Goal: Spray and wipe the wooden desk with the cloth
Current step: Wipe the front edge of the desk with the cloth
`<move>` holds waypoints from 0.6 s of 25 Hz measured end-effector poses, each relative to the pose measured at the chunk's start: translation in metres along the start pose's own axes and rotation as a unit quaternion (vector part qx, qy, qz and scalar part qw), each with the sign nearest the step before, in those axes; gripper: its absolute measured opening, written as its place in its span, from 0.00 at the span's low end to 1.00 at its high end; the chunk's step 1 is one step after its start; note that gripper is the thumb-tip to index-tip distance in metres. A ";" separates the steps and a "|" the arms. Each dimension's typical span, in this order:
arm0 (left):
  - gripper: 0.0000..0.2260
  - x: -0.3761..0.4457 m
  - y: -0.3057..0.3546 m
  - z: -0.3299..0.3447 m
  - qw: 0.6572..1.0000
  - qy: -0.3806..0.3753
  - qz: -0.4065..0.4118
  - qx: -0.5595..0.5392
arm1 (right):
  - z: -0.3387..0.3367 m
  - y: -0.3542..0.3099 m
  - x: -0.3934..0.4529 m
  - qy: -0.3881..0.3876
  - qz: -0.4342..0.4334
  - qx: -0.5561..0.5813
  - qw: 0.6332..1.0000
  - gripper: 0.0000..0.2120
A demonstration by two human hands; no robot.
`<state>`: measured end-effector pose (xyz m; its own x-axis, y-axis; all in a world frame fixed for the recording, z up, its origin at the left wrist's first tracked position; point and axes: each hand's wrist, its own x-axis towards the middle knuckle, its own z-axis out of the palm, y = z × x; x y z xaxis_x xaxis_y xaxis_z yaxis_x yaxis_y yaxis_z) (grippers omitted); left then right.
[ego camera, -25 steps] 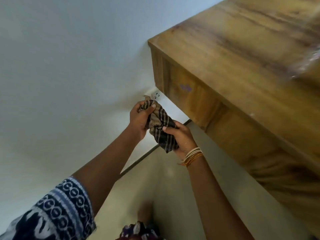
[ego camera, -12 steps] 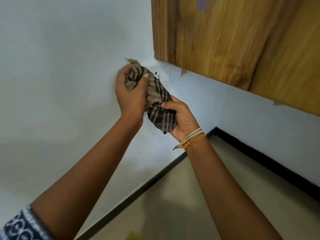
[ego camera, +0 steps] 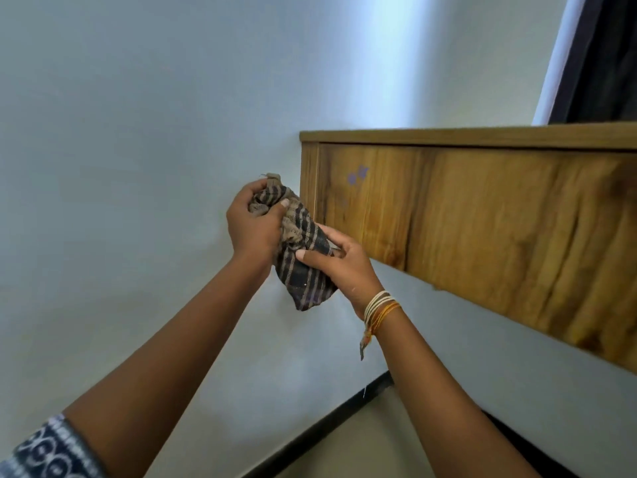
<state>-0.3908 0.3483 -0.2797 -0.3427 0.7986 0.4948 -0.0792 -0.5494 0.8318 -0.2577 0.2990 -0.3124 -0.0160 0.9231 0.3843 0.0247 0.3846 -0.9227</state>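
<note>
A bunched dark checked cloth (ego camera: 300, 257) hangs between both hands, just left of the wooden desk's front panel (ego camera: 482, 219). My left hand (ego camera: 253, 224) grips the cloth's upper end. My right hand (ego camera: 339, 267), with thread bangles at the wrist, holds its lower middle. The desk's front panel fills the right side, seen from low down; only the thin front edge of its top (ego camera: 448, 135) shows. No spray bottle is in view.
A pale wall (ego camera: 138, 167) fills the left and centre. A black skirting strip (ego camera: 327, 429) runs along the floor below. A dark window frame (ego camera: 599, 56) stands at the top right behind the desk.
The view has tilted upward, so the desk's front panel and top edge now sit level with the hands. Both hands keep hold of the cloth and have shifted their grip on it.
</note>
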 end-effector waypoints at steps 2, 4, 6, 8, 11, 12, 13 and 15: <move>0.15 -0.003 0.017 0.003 1.000 -0.002 0.001 -0.018 | 0.004 -0.018 -0.008 0.020 -0.067 -0.107 0.992 0.34; 0.14 -0.009 0.031 0.005 0.998 -0.023 -0.020 -0.047 | 0.012 -0.031 -0.014 0.041 -0.155 -0.240 0.958 0.40; 0.11 -0.014 0.048 0.003 0.989 -0.061 -0.082 -0.110 | 0.021 -0.037 -0.015 0.074 -0.247 -0.380 0.889 0.37; 0.10 -0.012 0.057 -0.003 0.974 -0.095 -0.128 -0.163 | 0.028 -0.041 -0.010 0.115 -0.283 -0.501 0.810 0.32; 0.11 -0.005 0.062 -0.009 0.957 -0.145 -0.132 -0.214 | 0.027 -0.055 0.000 0.137 -0.278 -0.640 0.703 0.29; 0.12 -0.004 0.062 -0.008 0.955 -0.156 -0.126 -0.218 | 0.022 -0.063 0.002 0.137 -0.279 -0.673 0.671 0.29; 0.13 -0.004 0.061 -0.006 0.959 -0.159 -0.114 -0.206 | 0.015 -0.073 0.003 0.142 -0.288 -0.698 0.640 0.28; 0.13 -0.004 0.051 0.000 0.980 -0.134 -0.066 -0.133 | -0.004 -0.098 0.007 0.167 -0.322 -0.729 0.580 0.27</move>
<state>-0.3933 0.3171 -0.2393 -0.0584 0.8837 0.4643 -0.3604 -0.4524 0.8158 -0.2566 0.2679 -0.2196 -0.3030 0.4416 0.8445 0.9444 0.0206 0.3281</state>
